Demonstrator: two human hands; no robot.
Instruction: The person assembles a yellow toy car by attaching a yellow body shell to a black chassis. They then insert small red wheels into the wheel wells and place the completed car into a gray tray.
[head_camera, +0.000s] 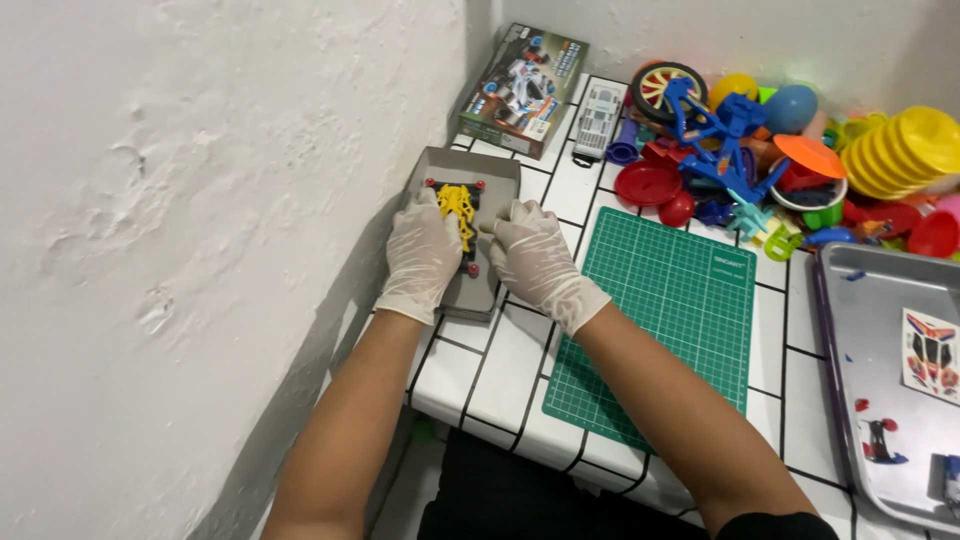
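We see both bare forearms reaching forward, our gloved left hand (422, 252) and right hand (530, 255) (white gloves) close together, fingers curled down.

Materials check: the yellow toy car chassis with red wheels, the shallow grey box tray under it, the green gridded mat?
Yellow toy car chassis with red wheels: looks like moulded plastic, saturated colour, openwork ribs, slight sheen. Shallow grey box tray: probably cardboard, matte with folded walls. Green gridded mat: likely flexible vinyl or rubber, flat, matte, printed grid. Both hands, left and right, wear thin white gloves, seemingly latex, wrinkled at the knuckles.
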